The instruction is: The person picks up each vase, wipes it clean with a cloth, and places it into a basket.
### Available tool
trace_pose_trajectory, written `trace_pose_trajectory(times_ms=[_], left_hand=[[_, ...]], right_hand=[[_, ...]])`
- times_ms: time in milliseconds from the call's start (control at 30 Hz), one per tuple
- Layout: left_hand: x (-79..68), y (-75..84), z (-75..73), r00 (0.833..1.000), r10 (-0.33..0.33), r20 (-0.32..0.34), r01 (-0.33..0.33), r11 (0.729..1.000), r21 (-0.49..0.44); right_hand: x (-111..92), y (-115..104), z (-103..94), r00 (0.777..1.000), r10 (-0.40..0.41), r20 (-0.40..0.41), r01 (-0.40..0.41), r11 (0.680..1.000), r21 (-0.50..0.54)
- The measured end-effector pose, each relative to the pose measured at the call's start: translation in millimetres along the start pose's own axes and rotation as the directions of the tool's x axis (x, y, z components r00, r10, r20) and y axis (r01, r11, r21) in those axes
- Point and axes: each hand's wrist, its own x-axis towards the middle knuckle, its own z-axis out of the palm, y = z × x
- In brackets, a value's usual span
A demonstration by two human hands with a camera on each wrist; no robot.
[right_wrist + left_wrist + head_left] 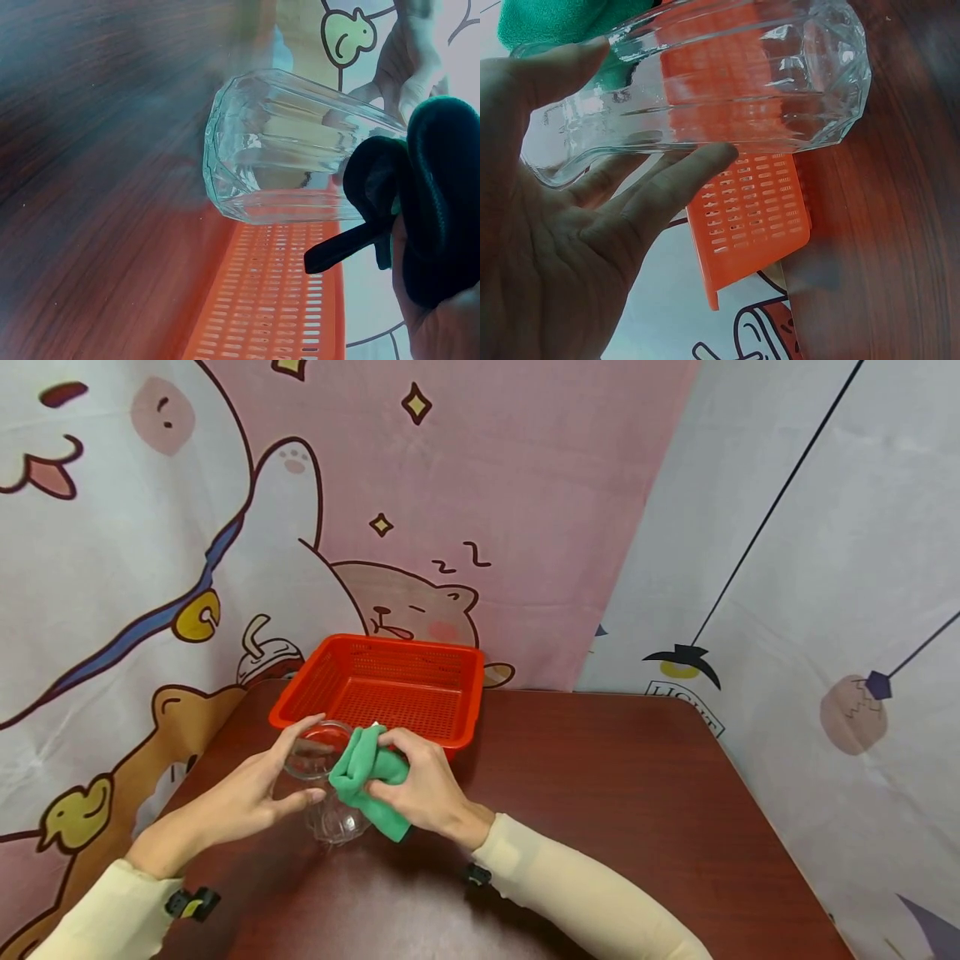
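A clear glass vase (337, 820) with a flared mouth and faceted sides stands between the two hands in the head view. My left hand (251, 797) holds it near the mouth, thumb on one side and fingers on the other. In the left wrist view the vase (735, 112) spans from the thumb to its thick base. My right hand (431, 785) grips a bunched green cloth (363, 764) at the vase's mouth. A loop and a strip of the cloth (446, 180) hang beside the glass in the right wrist view.
Just behind the hands, a red-orange perforated plastic basket (470, 697) sits at the far left of the dark reddish-brown table (600, 810). A cartoon-printed curtain (540, 527) hangs along the table's back and sides.
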Motion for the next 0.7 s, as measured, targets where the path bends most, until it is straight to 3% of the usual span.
trace_pose_trajectory(times_ms=[700], left_hand=[[-0.6, -0.1, -0.2, 1.000, -0.002, -0.004, 0.002, 1.000, 0.001]], right_hand=[[1.4, 2.4, 7.5, 0.998, 0.017, 0.054, -0.016, 1.000, -0.010]])
